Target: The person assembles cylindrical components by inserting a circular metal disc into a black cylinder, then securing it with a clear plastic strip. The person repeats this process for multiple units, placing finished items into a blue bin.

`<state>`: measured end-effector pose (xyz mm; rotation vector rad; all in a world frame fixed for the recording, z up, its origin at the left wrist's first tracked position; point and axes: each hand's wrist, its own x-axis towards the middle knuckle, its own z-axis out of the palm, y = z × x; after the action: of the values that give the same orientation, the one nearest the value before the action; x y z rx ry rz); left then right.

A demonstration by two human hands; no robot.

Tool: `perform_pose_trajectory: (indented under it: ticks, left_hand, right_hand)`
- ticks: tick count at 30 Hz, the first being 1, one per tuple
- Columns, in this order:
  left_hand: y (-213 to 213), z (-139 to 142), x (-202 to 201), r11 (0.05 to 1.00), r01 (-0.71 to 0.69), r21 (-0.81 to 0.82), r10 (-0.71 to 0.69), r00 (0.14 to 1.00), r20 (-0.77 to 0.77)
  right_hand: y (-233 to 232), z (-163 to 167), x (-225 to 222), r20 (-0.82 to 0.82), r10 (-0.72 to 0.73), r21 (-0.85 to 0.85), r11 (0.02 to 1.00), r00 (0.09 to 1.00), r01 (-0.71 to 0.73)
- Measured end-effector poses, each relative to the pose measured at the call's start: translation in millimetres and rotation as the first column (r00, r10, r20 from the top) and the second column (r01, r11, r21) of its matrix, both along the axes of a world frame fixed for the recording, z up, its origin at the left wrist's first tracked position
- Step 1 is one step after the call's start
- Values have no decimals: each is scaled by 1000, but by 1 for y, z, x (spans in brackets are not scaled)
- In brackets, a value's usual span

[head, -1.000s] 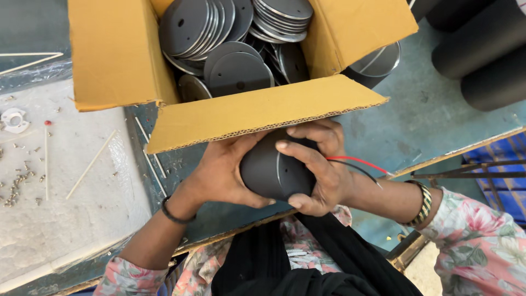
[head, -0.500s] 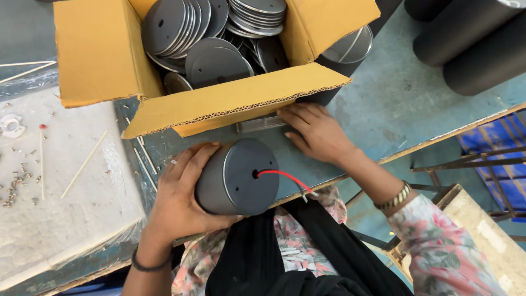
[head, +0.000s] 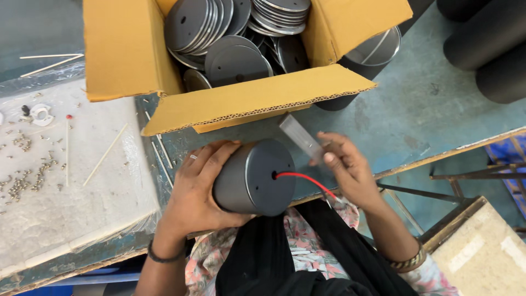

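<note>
Fingers (head: 211, 159) of the left hand (head: 194, 192) curl over the side of a dark grey metal cylinder (head: 252, 178), clasping it on its side at the near edge of the blue-green worktable (head: 416, 115), its flat end turned toward the camera. From a small hole in that end a thin red wire (head: 307, 181) runs out toward 4 o'clock. At 3 o'clock of the cylinder, the right hand (head: 345, 167) pinches a narrow flat grey metal strip (head: 300, 137) between thumb and fingertips, the strip slanting up toward 11 o'clock. At 12 o'clock of both hands stands an open brown cardboard box (head: 126, 49) filled with stacked round grey metal discs (head: 235, 60). At 9 o'clock lies a clear plastic sheet (head: 71, 208) strewn with small screws (head: 24, 181) and thin wooden sticks (head: 107, 153). Black tubes (head: 487, 38) lie at 2 o'clock
</note>
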<state>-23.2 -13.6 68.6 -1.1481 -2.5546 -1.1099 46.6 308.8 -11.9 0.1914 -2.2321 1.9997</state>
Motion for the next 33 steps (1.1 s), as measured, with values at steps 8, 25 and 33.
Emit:
perform_pose_trajectory:
  ticks: [8, 25, 33]
  left_hand:
    - [2, 13, -12, 983, 181, 8, -179, 966, 186]
    - [2, 5, -32, 977, 203, 71, -214, 947, 240]
    - [6, 5, -36, 962, 243, 126, -268, 926, 267]
  right_hand:
    - [-22, 11, 28, -188, 55, -298, 948, 981, -110]
    - [-49, 41, -20, -343, 89, -62, 991, 935, -117]
    - [-50, 62, -23, -369, 140, 247, 968, 919, -49]
